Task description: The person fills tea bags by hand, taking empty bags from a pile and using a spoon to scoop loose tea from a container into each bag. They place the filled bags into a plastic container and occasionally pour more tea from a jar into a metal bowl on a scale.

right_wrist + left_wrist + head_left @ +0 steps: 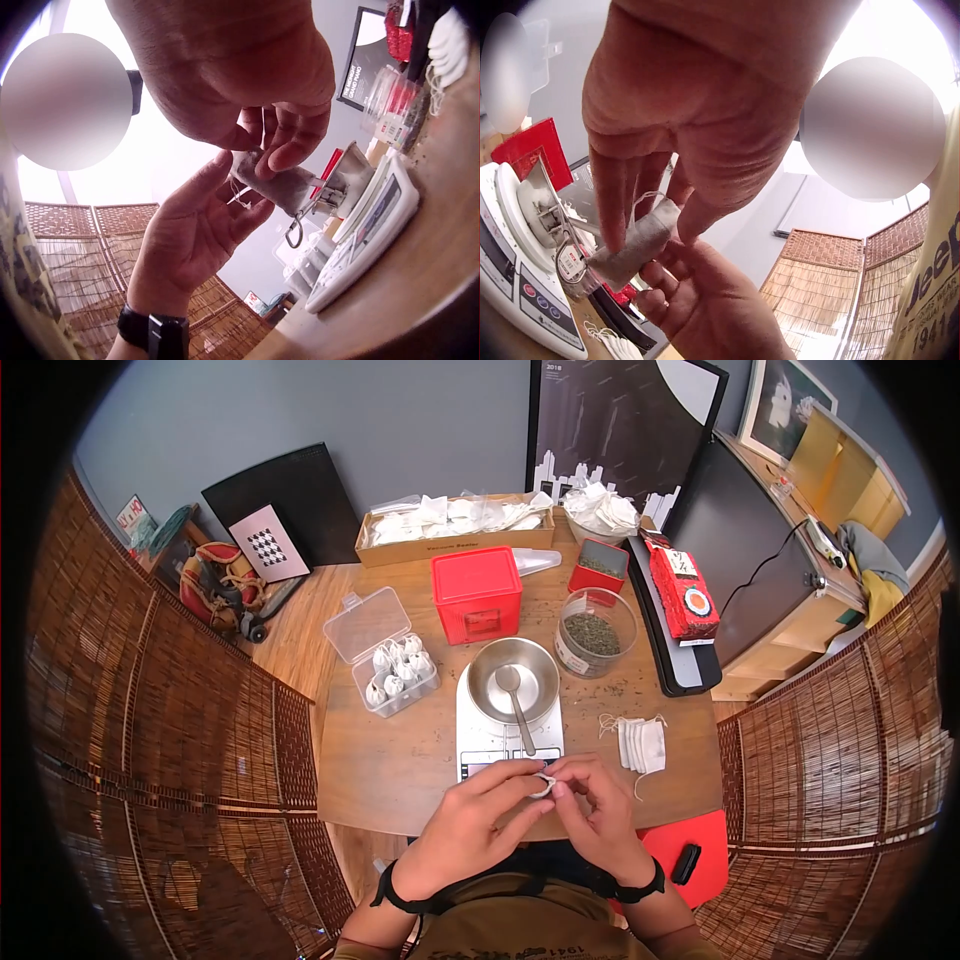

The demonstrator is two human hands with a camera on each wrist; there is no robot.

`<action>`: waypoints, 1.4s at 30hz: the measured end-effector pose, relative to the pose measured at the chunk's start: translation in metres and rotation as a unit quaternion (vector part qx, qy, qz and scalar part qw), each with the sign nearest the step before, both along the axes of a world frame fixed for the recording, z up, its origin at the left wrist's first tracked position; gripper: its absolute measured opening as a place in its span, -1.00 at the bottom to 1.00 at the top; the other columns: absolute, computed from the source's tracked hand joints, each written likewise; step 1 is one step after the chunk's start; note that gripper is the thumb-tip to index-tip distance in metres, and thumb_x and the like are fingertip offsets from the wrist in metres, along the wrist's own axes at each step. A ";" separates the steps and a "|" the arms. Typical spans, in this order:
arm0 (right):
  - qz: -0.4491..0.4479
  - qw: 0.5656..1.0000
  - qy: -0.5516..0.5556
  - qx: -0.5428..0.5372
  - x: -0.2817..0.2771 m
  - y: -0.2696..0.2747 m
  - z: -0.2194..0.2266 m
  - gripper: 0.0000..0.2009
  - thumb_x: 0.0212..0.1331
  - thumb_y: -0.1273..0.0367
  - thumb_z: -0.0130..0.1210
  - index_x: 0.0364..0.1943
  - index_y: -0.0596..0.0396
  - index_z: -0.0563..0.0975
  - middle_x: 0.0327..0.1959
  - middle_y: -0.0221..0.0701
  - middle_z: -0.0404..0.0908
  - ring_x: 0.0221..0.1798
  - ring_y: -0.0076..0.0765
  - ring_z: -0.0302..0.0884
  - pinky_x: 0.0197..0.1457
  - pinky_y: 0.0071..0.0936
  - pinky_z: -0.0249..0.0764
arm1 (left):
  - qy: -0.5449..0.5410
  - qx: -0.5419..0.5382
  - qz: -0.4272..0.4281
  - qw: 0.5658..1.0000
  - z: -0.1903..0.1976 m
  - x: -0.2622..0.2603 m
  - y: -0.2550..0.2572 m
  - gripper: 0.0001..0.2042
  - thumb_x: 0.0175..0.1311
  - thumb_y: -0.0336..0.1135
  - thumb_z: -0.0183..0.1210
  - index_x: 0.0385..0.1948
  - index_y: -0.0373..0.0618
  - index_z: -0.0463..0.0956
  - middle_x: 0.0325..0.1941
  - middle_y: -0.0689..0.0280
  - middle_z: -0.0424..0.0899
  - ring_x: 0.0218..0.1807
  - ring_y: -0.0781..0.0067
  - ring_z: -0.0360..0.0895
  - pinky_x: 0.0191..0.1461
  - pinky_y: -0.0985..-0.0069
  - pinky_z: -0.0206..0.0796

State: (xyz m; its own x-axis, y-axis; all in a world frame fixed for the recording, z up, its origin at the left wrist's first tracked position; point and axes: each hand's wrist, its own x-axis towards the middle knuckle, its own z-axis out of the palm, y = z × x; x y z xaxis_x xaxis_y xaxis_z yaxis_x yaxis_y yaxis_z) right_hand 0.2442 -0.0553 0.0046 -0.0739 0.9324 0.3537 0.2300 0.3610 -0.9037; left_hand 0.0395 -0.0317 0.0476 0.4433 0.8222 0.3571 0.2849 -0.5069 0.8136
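Note:
Both hands meet at the table's front edge around a small white cloth pouch (543, 786), filled and rounded in the wrist views. My left hand (478, 822) pinches one side of the pouch (636, 244) between thumb and fingers. From the other side my right hand (600, 815) holds the pouch (281, 187) near its top, where a thin string loops out. Just beyond the hands, a steel bowl (487, 705) with a spoon (516, 710) in it stands on a white scale (470, 745).
Several flat pouches (641, 745) lie at the right. An open plastic box (400, 703) of filled pouches stands left, a red tin (477, 595) behind the bowl, and a clear tub (597, 632) of dried leaves right. Behind is a carton (455, 548) of white pouches.

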 end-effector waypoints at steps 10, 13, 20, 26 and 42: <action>-0.004 1.000 -0.015 0.003 0.002 -0.001 -0.002 -0.82 0.42 0.61 0.24 0.03 0.24 0.60 0.01 -0.19 0.72 -0.15 -0.33 0.72 -0.13 -0.47 0.62 | -0.027 -0.010 0.054 0.998 -0.003 0.004 -0.005 -0.76 0.33 -0.51 0.46 -0.01 -0.35 0.75 0.04 0.03 0.84 -0.05 0.17 0.85 0.01 0.36 0.72; -0.022 0.999 -0.042 -0.004 0.003 -0.002 0.000 -0.77 0.44 0.56 0.26 0.11 0.21 0.59 0.08 -0.20 0.71 -0.01 -0.33 0.70 -0.03 -0.50 0.61 | -0.026 -0.008 0.055 0.998 -0.003 0.003 -0.004 -0.78 0.33 -0.54 0.45 -0.02 -0.33 0.77 0.02 0.03 0.85 -0.05 0.22 0.85 0.04 0.40 0.71; 0.138 0.924 0.280 -0.219 0.002 -0.002 -0.023 -0.69 0.61 0.47 0.14 0.32 0.17 0.43 0.32 -0.30 0.60 0.37 -0.41 0.57 0.31 -0.40 0.60 | -0.111 -0.079 0.105 0.985 -0.011 0.004 -0.005 -0.84 0.41 -0.62 0.37 -0.03 -0.39 0.78 0.09 0.03 0.83 0.03 0.37 0.80 0.06 0.47 0.69; 0.174 0.886 0.354 -0.243 0.003 0.000 -0.027 -0.70 0.62 0.49 0.12 0.31 0.17 0.43 0.33 -0.27 0.58 0.35 -0.35 0.61 0.30 -0.29 0.70 | -0.168 -0.110 0.108 0.974 -0.014 0.006 -0.006 -0.83 0.45 -0.64 0.32 0.00 -0.40 0.77 0.15 0.00 0.79 0.04 0.36 0.79 0.08 0.47 0.72; 0.085 0.855 0.448 -0.247 0.044 0.035 -0.016 -0.76 0.57 0.50 0.17 0.18 0.06 0.42 0.08 -0.17 0.74 -0.09 -0.19 0.84 -0.13 -0.44 0.80 | -0.212 -0.098 0.079 0.969 -0.021 -0.004 0.001 -0.55 0.44 -0.67 0.28 0.36 -0.27 0.59 0.47 -0.04 0.59 0.28 0.14 0.76 0.15 0.40 0.76</action>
